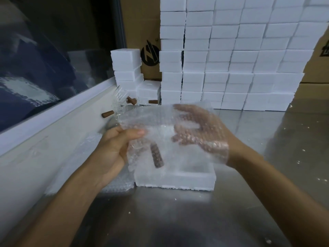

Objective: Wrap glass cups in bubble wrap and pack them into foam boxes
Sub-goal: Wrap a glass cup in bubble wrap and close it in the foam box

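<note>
Here, my hands wrap a cup over the bench.
Left hand (114, 148) grips cup (142, 154) and bubble wrap (160, 122); right hand (194, 129) spread beneath.

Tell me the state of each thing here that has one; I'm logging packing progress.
Clear bubble wrap sheet: lifted, held by both hands, partly round a cup.
Glass cup with brown handle: inside the wrap, off the table.
Open white foam box: on the steel table, no lid, contents hidden.
Unwrapped glass cups with brown handles: bare, by the wall.
Stacked white foam boxes: closed, piled.
Left hand: gripping wrap and cup.
Right hand: behind the wrap, fingers spread.
</note>
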A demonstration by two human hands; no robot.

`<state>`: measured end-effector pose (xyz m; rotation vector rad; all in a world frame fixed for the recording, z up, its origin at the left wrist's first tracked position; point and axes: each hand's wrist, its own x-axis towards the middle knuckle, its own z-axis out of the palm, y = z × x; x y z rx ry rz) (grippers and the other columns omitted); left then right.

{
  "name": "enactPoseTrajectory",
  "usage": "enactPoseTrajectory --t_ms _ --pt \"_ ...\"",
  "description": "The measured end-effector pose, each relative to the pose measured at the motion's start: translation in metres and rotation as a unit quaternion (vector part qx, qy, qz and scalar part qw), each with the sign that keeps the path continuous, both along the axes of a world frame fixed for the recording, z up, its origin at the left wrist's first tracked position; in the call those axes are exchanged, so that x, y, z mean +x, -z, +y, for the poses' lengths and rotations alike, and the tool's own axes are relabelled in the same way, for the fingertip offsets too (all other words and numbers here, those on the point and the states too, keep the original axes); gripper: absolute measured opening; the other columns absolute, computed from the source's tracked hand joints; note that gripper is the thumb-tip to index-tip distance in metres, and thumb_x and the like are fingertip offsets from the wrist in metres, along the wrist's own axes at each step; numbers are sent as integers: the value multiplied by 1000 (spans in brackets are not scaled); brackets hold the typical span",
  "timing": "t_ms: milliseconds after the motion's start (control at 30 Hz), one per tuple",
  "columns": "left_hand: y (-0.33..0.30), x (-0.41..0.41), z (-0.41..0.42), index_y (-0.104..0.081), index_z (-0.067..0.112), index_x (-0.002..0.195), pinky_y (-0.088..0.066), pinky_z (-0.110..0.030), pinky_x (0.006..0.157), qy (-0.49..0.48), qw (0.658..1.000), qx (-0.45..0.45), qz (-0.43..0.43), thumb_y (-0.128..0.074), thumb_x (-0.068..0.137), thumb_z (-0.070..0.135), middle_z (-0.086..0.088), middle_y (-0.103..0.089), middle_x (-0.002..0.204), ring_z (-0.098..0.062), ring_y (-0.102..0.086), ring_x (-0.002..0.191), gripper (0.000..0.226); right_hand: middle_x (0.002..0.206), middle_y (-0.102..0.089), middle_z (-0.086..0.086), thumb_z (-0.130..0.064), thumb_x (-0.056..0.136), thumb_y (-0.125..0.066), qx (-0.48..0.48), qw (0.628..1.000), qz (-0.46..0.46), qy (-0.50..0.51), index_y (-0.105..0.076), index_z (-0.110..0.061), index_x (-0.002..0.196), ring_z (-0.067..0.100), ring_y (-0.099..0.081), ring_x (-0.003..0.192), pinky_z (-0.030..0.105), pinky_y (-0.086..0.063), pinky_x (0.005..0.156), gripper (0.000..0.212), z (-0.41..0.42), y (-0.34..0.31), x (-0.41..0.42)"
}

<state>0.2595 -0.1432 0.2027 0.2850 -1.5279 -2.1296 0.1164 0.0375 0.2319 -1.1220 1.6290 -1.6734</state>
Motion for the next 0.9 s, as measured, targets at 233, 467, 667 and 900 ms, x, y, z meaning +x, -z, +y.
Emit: enactPoseTrajectory --t_ms 233,467,667,900 --pt "3 -2 -5 -79 18 90 -58 -34 80 -54 988 137 44 -70 75 22 -5 -73 100 -20 -71 91 18 122 -65 7 -50 86 -66 -55 960 -175 212 -56 -18 126 17 -70 101 28 -56 81 52 5 6 -32" --pt "8 -9 15 -59 13 133 -57 -37 90 -30 987 143 68 -71 77 16 -11 -68 123 -26 -67 111 56 119 -71 10 -43 80 -72 10 968 -251 -28 -70 -8 118 23 -71 103 31 -58 88 52 -27 35 14" --pt "12 -12 25 -59 8 129 -56 -42 92 -6 995 96 31 -80 67 8 -17 -68 121 -29 -67 106 66 89 -77 9 -17 91 -70 -59 976 -172 123 -74 -10 93 15 -73 75 23 -52 57 8 -24 25 5" --pt "12 -10 31 -64 10 124 -58 -42 84 25 999 22 3 -79 68 23 -12 -69 120 -29 -67 110 59 83 -76 10 -17 91 -70 -95 977 -58 182 -73 -8 92 24 -75 76 28 -54 54 9 -23 22 7"
